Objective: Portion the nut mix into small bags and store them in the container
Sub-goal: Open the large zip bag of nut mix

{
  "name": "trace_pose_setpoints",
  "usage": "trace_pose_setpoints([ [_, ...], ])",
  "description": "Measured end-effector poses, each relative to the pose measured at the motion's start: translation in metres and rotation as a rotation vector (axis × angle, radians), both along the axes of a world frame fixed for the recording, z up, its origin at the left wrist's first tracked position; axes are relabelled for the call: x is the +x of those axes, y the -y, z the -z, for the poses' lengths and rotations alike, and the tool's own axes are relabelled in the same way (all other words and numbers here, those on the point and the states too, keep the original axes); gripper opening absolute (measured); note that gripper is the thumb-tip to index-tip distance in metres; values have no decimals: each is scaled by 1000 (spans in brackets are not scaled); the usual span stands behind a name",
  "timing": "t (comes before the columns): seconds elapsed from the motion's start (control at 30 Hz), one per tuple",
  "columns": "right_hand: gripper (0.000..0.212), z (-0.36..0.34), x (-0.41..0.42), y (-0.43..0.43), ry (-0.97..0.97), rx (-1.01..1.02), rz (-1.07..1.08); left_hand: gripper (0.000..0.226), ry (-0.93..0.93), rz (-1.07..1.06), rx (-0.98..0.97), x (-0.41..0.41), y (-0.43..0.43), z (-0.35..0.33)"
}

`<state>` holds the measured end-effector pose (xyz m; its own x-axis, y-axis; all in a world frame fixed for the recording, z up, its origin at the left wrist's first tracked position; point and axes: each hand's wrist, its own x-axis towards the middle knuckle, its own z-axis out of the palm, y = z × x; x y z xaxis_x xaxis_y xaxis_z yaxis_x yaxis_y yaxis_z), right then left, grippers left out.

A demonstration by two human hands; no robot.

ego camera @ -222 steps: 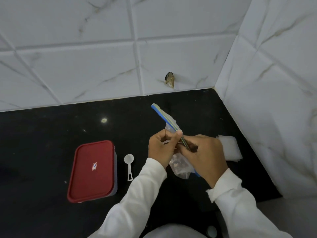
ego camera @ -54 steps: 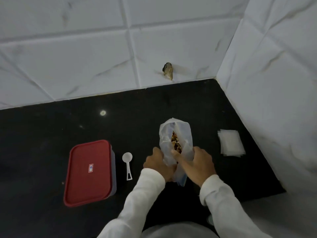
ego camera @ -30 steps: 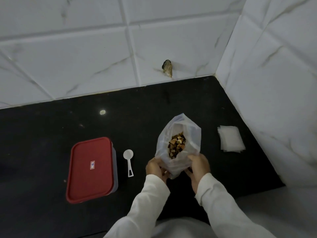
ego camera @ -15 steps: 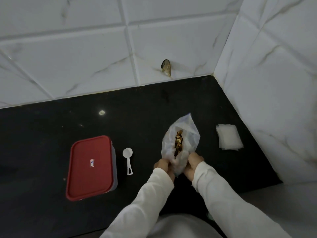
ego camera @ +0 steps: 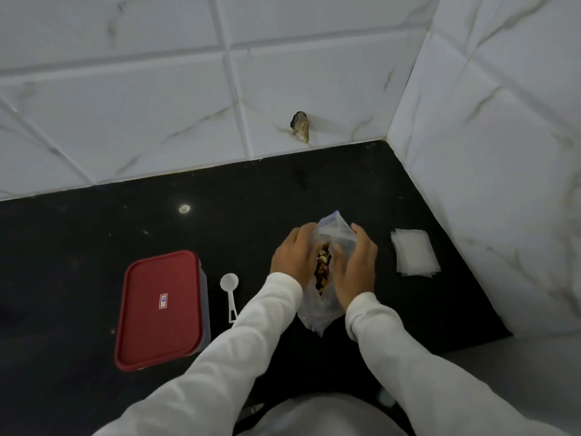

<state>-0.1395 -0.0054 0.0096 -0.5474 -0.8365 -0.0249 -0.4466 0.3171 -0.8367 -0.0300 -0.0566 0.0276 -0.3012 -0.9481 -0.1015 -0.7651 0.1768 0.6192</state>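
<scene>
Your left hand (ego camera: 294, 258) and your right hand (ego camera: 356, 267) are side by side, with the big nut mix bag (ego camera: 319, 314) between them. Each hand curls round one side of the bag near its top and holds it, so the mouth is open a little. You can see the nut mix (ego camera: 322, 272) in the gap between your hands. The bag's lower end pokes out between your wrists, over the black counter (ego camera: 94, 231).

Just left of your left hand lies a white scoop (ego camera: 230, 292), not touching it. Left of the scoop is the container (ego camera: 160, 309), with its red lid on. To the right of your right hand, a bit apart, lies a flat pile of small bags (ego camera: 413, 256). Past your fingertips is the white tiled wall (ego camera: 125, 105), with a dark chipped spot (ego camera: 300, 127).
</scene>
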Motion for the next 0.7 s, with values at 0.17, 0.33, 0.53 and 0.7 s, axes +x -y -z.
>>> trace_pose_setpoints([
  [0.17,21,8,-15,20,169,116,50,23,-282,-348,222,-1,18,16],
  [0.33,28,7,-33,45,524,300,152,22,-421,-338,611,4,39,18],
  [0.53,32,14,-56,54,720,420,126,35,-362,-397,892,21,59,14],
  [0.7,44,4,-49,40,111,215,-278,34,-350,-252,604,14,46,11],
])
